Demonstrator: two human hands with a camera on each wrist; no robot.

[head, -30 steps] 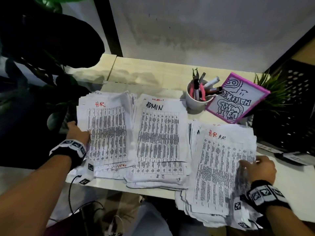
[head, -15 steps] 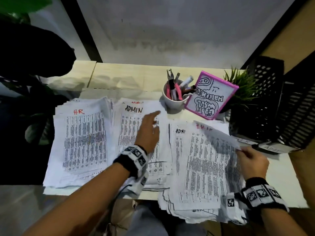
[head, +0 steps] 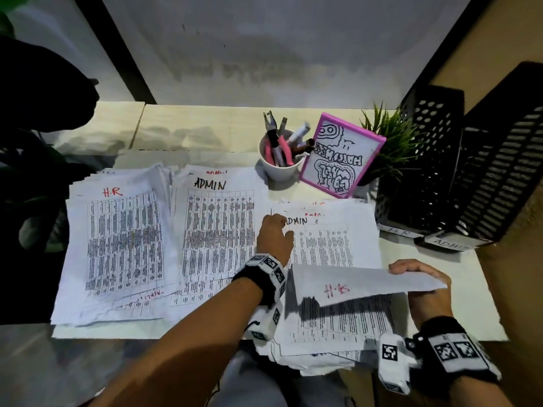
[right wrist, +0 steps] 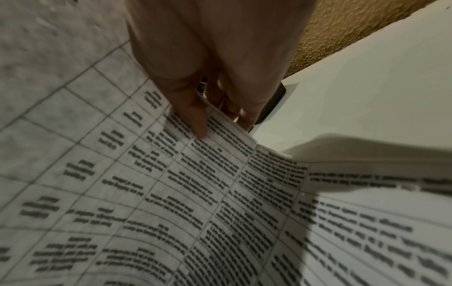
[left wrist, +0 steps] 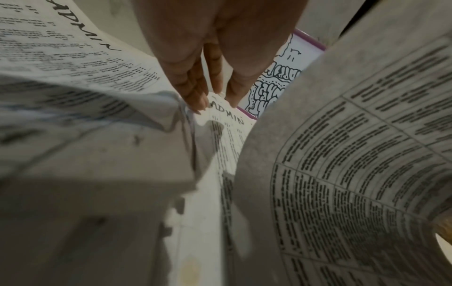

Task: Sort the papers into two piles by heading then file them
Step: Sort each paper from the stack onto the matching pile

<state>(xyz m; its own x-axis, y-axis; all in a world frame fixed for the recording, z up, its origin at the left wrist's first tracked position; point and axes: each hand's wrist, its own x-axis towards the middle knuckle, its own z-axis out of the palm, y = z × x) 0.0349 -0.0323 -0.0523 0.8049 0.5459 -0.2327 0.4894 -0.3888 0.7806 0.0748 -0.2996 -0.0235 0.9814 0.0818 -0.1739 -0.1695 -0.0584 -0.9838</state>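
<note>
Your left hand (head: 274,239) pinches the top corner of an ADMIN sheet (head: 329,242) between fingers (left wrist: 193,92) and thumb. Your right hand (head: 423,284) grips the edge of an H.R sheet (head: 352,284), folded back toward you, heading upside down. You're mid-sort on the unsorted stack (head: 332,327) at the counter (head: 482,312) front right. Next, probably, carry each sheet left to the H.R pile (head: 117,245) or ADMIN pile (head: 217,236). Long axes run away from you, headings far.

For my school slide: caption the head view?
Left hand pinches ADMIN sheet; right hand lifts H.R sheet.
</note>
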